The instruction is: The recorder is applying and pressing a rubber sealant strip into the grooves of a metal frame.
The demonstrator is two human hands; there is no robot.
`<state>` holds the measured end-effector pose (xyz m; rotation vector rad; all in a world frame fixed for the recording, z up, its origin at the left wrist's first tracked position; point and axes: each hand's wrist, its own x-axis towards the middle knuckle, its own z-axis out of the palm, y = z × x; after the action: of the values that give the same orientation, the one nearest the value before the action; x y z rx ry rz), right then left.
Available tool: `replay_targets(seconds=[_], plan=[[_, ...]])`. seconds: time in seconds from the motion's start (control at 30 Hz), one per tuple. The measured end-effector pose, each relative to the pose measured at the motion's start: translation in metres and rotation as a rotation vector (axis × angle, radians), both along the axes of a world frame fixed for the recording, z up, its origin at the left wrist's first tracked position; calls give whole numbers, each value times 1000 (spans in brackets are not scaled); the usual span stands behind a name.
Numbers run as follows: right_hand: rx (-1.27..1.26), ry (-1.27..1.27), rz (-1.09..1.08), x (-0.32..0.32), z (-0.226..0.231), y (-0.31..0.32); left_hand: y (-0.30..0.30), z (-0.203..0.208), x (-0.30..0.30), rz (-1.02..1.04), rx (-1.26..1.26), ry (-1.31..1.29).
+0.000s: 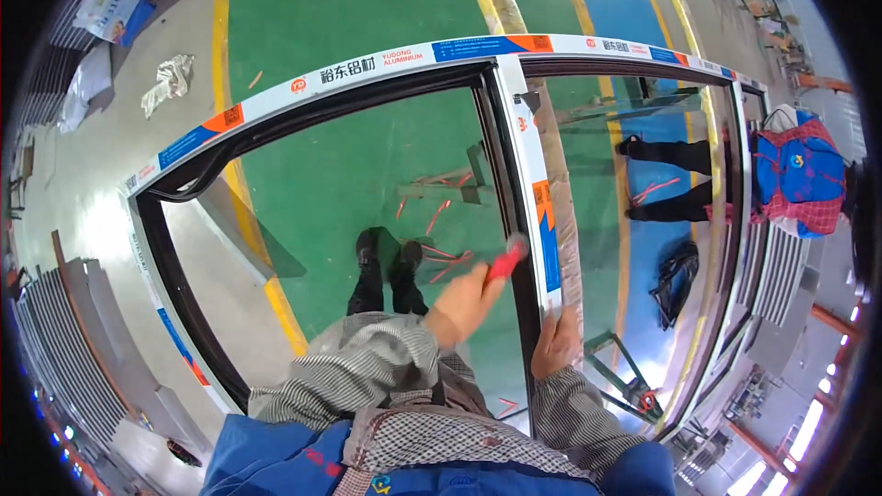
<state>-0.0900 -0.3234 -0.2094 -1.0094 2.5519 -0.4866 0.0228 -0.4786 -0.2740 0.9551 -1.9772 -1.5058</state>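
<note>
A large aluminium window frame (404, 62), with a printed protective film on its white faces and dark inner edges, spans the view in front of me. My left hand (464, 303) is closed around a red-handled tool (505, 262) with a rounded grey end. The tool's end touches or nearly touches the dark inner edge left of the white middle bar (542, 211); motion blurs it slightly. Farther down that bar, my right hand (559, 344) grips its right side, with fingers pointing away from me. Through the left opening, my shoes stand on the green floor.
A co-worker (799, 174) in a blue and red top stands beyond the frame's right side. Red strips (441, 216) lie on the floor. A black bag (675, 285) and a green metal stand (625, 377) show through the right opening. Stacked metal profiles (69, 349) lie at left.
</note>
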Motion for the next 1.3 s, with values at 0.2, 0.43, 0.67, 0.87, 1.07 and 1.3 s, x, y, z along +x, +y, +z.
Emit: replay_targets(seconds=[0.2, 0.43, 0.67, 0.87, 1.07, 1.3], plan=[[-31, -53, 36, 8, 1, -3, -183, 28, -40, 90, 622, -57], [-360, 183, 213, 48, 18, -43, -114, 18, -6, 14, 506, 8], [-1053, -1194, -190, 74, -36, -174, -142, 53, 13, -451, -488, -261], [-906, -1153, -384, 97, -99, -174, -252, 58, -62, -111, -1181, -354], [-748, -1021, -377, 109, -144, -156, -252, 39, -81, -72, -1150, -491], [-799, -1000, -335, 113, -146, -179, -259, 42, -72, -193, -1147, -449]])
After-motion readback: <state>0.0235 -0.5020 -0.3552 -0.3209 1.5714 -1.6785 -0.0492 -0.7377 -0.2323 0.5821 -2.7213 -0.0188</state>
